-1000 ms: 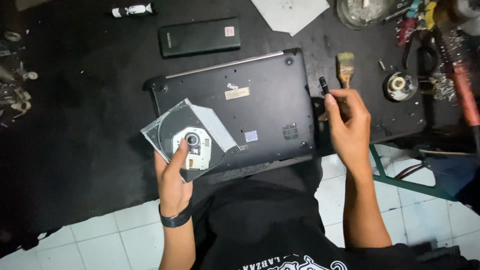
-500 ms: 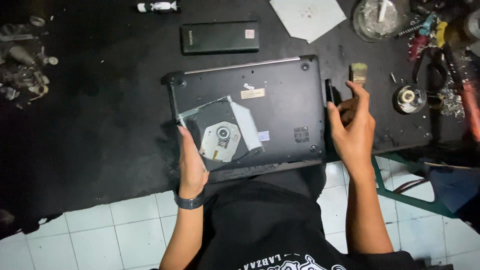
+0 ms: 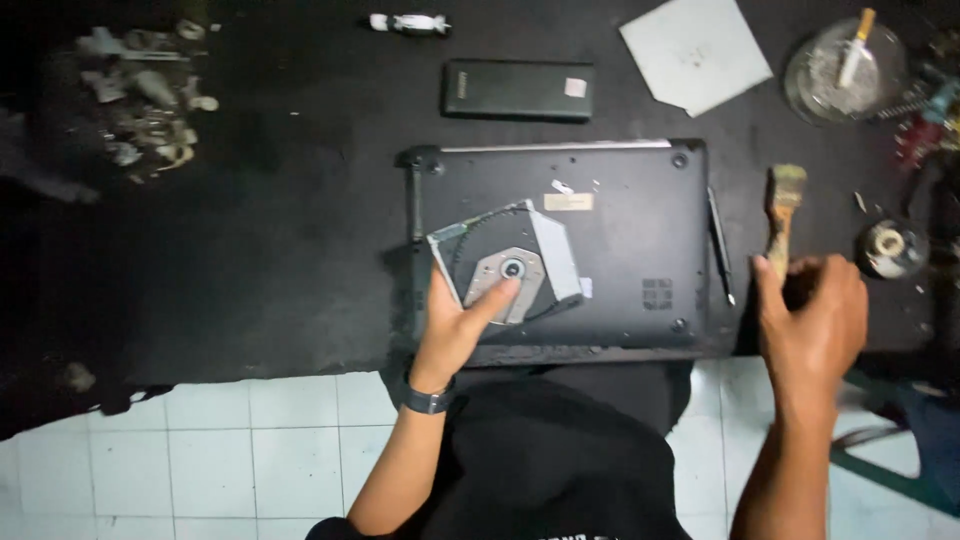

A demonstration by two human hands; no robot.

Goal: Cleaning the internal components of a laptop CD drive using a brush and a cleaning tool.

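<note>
Since the earlier frame the right hand (image 3: 812,318) has left the laptop's (image 3: 620,240) right edge and is now closing around the handle of the brush (image 3: 782,215) lying just right of it; the pen (image 3: 720,245) it held is now lying along that edge. The left hand (image 3: 455,325) is still pressing the drive (image 3: 505,262) flat on the laptop's underside, thumb at the drive's left edge, forefinger stretched toward the hub, wrist bent up from the table's (image 3: 250,260) near edge. The drive is sitting tilted on the laptop's left half. Open black tabletop is lying to the left; jars and tools are crowding the right.
</note>
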